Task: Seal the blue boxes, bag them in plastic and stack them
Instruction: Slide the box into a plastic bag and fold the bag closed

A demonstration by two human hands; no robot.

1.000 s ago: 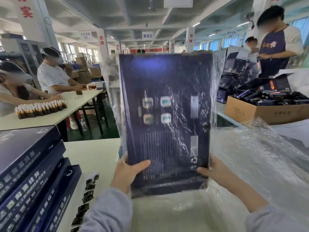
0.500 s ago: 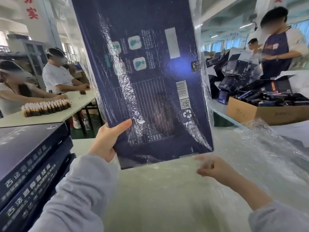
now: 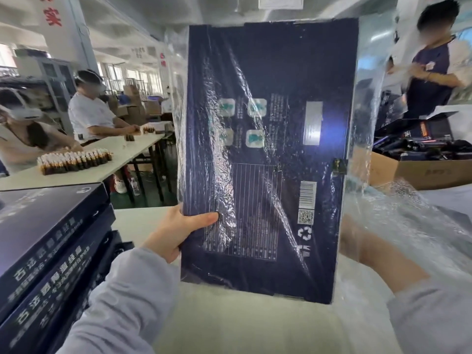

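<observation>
We stand at a white table (image 3: 138, 221) in a big bright workroom. In front of us one blue box (image 3: 268, 162) stands up tall in the air, just above the table, inside a clear plastic bag (image 3: 362, 111) that is shiny and wrinkled. The box is dark blue and its back faces us. On it we count four little pale squares with green pictures, one grid of thin lines, one barcode, one square code and one recycle sign. Our left hand (image 3: 173, 233) grips the box's left edge, thumb pressed on the front. Our right hand (image 3: 352, 241) is blurry behind the plastic on the right, so we cannot tell how its fingers lie. On the near left is a stack of blue boxes (image 3: 51, 251), at least three. Three other people work in the room.
</observation>
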